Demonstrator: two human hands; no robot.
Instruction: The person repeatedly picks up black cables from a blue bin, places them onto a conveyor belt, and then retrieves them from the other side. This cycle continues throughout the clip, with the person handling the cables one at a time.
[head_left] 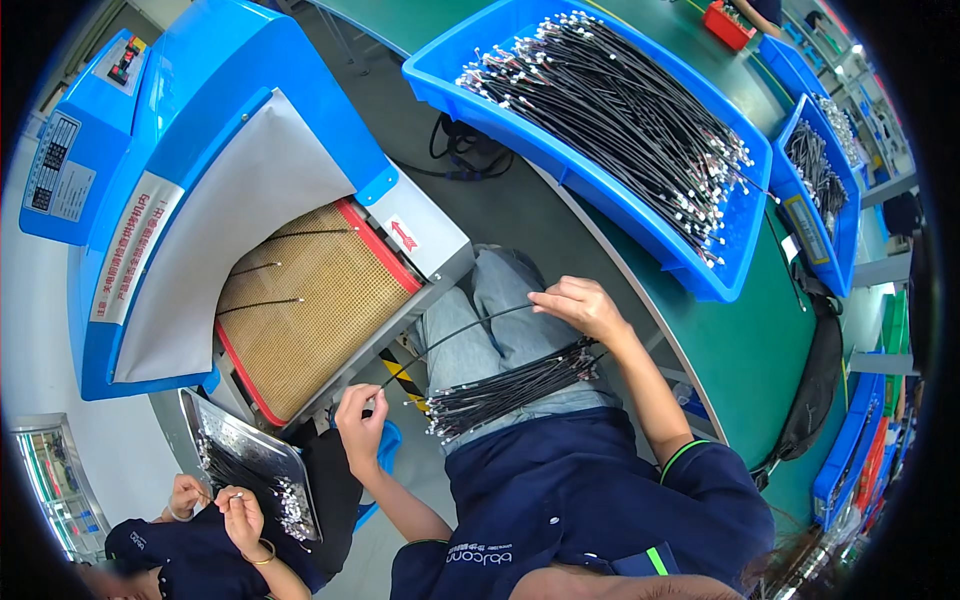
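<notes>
A thin black cable (455,335) stretches above my lap, slanting up from left to right. Its lower left end is pinched in my left hand (360,428), its upper right end in my right hand (580,308). Both hands have their fingers closed, and they hide the cable's ends. Across my thighs lies a bundle of black cables (515,388) with small light connectors at its left side. On the left, three short cables (262,304) lie apart on the brown mesh belt (320,290) of a blue conveyor machine (235,60).
A large blue bin (735,275) of black cables stands on the green table (715,345), upper right. Smaller blue bins (845,235) sit beyond it. A black strap-like bag (815,390) hangs over the table edge. At lower left, another person's hands (240,520) work beside a metal tray (300,470) of cables.
</notes>
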